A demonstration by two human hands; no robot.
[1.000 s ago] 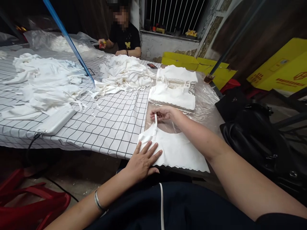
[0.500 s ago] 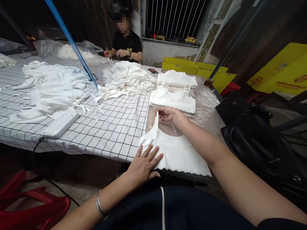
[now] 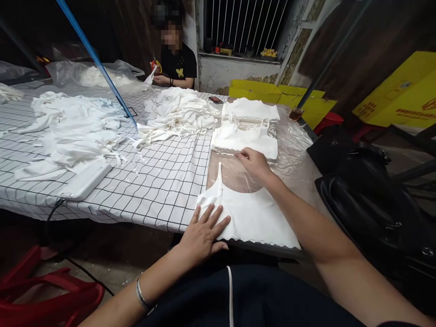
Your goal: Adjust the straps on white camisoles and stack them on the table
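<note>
A white strappy top [image 3: 254,215] lies flat at the near edge of the table, scalloped hem towards me. My left hand [image 3: 203,231] rests palm down on its lower left corner, fingers spread. The top's left strap [image 3: 220,179] lies straight on the table, free of any hand. My right hand [image 3: 252,162] hovers past the neckline, fingers loosely curled, just in front of a neat stack of folded white tops [image 3: 245,138]. I cannot see anything between its fingers.
A checked tablecloth [image 3: 160,177] covers the table's left part, with loose white garment piles [image 3: 179,111] and a white flat device [image 3: 85,180] on it. A person in black sits at the far end. Black bags [image 3: 368,195] lie to the right, a red stool [image 3: 51,295] lower left.
My right hand has let go of the left strap and moved right and away, towards the stack. The strap now lies flat. My left hand stays put.
</note>
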